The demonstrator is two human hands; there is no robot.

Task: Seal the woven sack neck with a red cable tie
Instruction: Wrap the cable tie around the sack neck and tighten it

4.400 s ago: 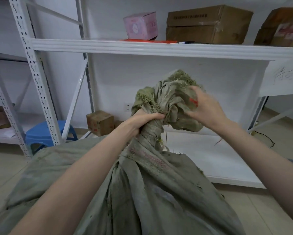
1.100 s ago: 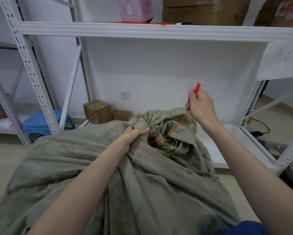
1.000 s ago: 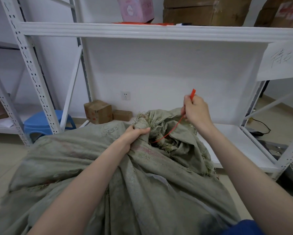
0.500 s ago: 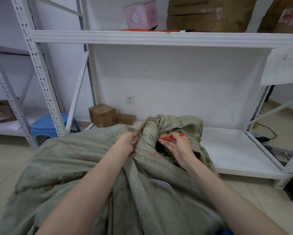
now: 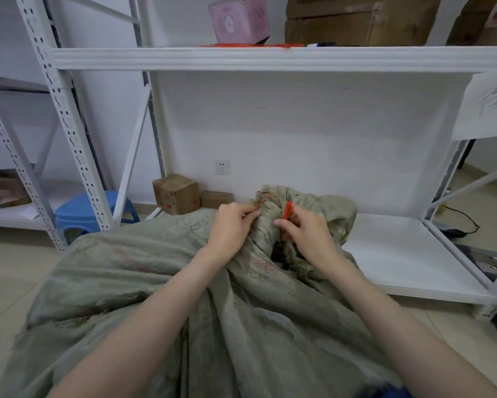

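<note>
Left hand [image 5: 230, 225] is now pinching one thin red end of the cable tie [image 5: 288, 209] against the left side of the bunched sack neck [image 5: 266, 222], where a second ago it was simply clenched round the cloth to keep the twist from opening. Between the hands, the sack [image 5: 155, 282] lies slumped on the floor, its neck gathered into a short upright column with frayed threads at the top. Right hand [image 5: 307, 234], which a moment back was raised high with the tie stretched out, has come down to the right side of the neck and is grasping the thicker red end between thumb and fingers. So the tie looks to have gone round behind the neck, though that stretch is hidden. My reading is that the wrapping is done and the threading comes next: the tip must meet the head and be pulled tight. Whether it has already entered the head I cannot tell.

As for writing: the pink box [image 5: 238, 17] on the shelf [image 5: 270, 58] carries a round mark too blurred to read, the small carton [image 5: 176, 193] on the floor has a red patch I cannot make out, and at far right a paper sign [image 5: 488, 107] shows hand-drawn characters, cut by the frame edge and illegible.
</note>
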